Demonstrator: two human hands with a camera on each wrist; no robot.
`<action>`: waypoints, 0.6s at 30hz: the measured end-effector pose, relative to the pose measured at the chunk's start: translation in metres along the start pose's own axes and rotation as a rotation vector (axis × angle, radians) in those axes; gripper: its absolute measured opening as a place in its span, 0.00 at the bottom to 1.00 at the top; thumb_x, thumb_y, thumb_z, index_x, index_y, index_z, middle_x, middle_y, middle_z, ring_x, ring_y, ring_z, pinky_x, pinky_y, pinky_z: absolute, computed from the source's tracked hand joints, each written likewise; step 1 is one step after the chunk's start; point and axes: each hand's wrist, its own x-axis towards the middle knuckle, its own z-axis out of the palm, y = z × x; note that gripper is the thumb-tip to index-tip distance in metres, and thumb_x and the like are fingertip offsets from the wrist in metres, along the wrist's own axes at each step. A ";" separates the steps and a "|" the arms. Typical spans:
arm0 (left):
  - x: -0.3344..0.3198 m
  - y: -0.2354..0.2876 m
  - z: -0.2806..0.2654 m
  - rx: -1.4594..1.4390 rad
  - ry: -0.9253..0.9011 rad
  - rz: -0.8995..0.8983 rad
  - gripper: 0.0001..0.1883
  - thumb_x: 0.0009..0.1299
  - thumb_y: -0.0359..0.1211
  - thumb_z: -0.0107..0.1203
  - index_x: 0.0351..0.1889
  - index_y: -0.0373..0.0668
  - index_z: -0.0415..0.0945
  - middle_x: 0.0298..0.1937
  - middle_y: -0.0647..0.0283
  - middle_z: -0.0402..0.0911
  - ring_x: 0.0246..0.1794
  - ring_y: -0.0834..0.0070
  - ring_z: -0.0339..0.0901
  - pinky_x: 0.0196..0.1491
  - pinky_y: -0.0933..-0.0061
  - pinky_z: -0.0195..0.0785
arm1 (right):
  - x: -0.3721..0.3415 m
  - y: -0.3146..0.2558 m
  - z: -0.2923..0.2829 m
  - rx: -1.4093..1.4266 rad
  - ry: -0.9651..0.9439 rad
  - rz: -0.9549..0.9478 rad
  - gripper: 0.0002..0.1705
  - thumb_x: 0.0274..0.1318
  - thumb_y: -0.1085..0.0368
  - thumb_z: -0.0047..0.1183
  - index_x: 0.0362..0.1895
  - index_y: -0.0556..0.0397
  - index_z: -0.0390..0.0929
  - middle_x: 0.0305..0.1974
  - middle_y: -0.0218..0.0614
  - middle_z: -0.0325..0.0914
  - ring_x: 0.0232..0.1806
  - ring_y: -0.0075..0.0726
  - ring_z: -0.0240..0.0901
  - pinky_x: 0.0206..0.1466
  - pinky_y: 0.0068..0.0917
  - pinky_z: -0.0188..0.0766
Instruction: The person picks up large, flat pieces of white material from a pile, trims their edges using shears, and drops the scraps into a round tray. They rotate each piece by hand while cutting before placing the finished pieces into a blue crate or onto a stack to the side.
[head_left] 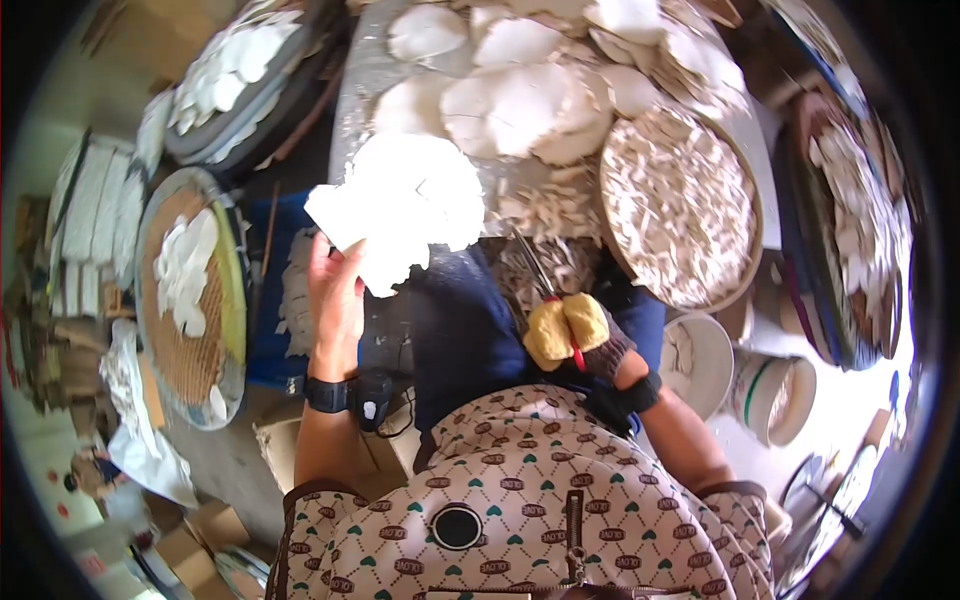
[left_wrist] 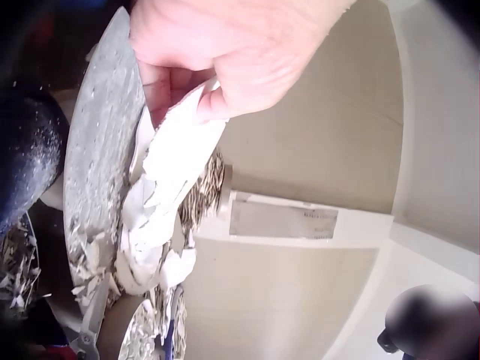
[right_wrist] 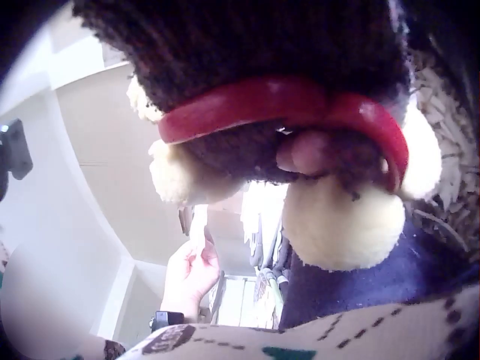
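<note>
The counter fills the space in front of the person, its near edge over the lap, probably so that everything on it sits within arm's reach. At its right side stands a wide round tray full of pale strips, close to the right hand; that likely keeps cut pieces gathered in one place. Broad pale discs overlap across the far part, perhaps laid flat there to leave the near edge for handling.

At the near left corner is the white sheet, washed out by glare; whether it is one layer or several, or rests on the metal, cannot be told. The left hand pinches its near edge, thumb and fingers clamped on it, a hold that seems meant to leave the rest exposed.

The right hand, in a dark knit glove, has its fingers clamped around the red handles of the shears. Yellow padding bulges around the grip, presumably to spare the hand. The blades point toward the counter, apart from the sheet; loose strips lie near their tip.
</note>
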 end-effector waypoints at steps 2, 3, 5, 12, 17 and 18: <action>0.001 -0.004 0.017 0.022 -0.055 -0.012 0.20 0.67 0.26 0.49 0.57 0.37 0.61 0.48 0.59 0.75 0.46 0.77 0.74 0.46 0.75 0.69 | -0.003 0.005 -0.009 -0.044 0.026 -0.016 0.08 0.57 0.66 0.51 0.39 0.57 0.75 0.37 0.33 0.78 0.38 0.26 0.74 0.44 0.25 0.72; 0.002 -0.004 0.024 0.031 -0.074 -0.019 0.20 0.68 0.26 0.48 0.57 0.37 0.61 0.48 0.59 0.75 0.46 0.77 0.74 0.47 0.75 0.69 | -0.006 0.006 -0.007 0.100 0.082 0.021 0.07 0.58 0.67 0.50 0.39 0.56 0.75 0.38 0.33 0.78 0.39 0.28 0.74 0.44 0.26 0.72; 0.004 -0.006 0.033 0.039 -0.092 -0.035 0.19 0.68 0.26 0.48 0.57 0.36 0.62 0.49 0.60 0.74 0.47 0.77 0.73 0.49 0.74 0.68 | -0.003 0.014 -0.015 -0.032 0.031 -0.033 0.07 0.58 0.68 0.50 0.39 0.56 0.75 0.38 0.33 0.78 0.40 0.29 0.74 0.44 0.26 0.71; 0.004 -0.014 0.047 0.030 -0.101 -0.038 0.20 0.68 0.26 0.48 0.58 0.34 0.62 0.52 0.58 0.73 0.52 0.75 0.71 0.56 0.72 0.63 | -0.008 0.042 -0.036 -0.375 0.015 -0.224 0.15 0.52 0.72 0.54 0.46 0.52 0.73 0.43 0.33 0.75 0.45 0.28 0.71 0.50 0.26 0.69; 0.006 -0.011 0.049 0.229 -0.103 0.185 0.13 0.65 0.23 0.49 0.48 0.34 0.71 0.53 0.57 0.74 0.55 0.71 0.70 0.59 0.72 0.60 | -0.009 0.051 -0.036 0.226 -0.095 -0.160 0.24 0.48 0.73 0.59 0.52 0.52 0.70 0.48 0.33 0.73 0.49 0.28 0.70 0.54 0.26 0.68; 0.007 -0.005 0.052 0.356 -0.120 0.278 0.08 0.63 0.21 0.51 0.40 0.36 0.75 0.52 0.58 0.75 0.56 0.70 0.70 0.58 0.72 0.60 | -0.008 0.059 -0.037 0.385 -0.133 -0.168 0.26 0.48 0.73 0.60 0.53 0.52 0.69 0.49 0.34 0.72 0.50 0.28 0.70 0.54 0.26 0.68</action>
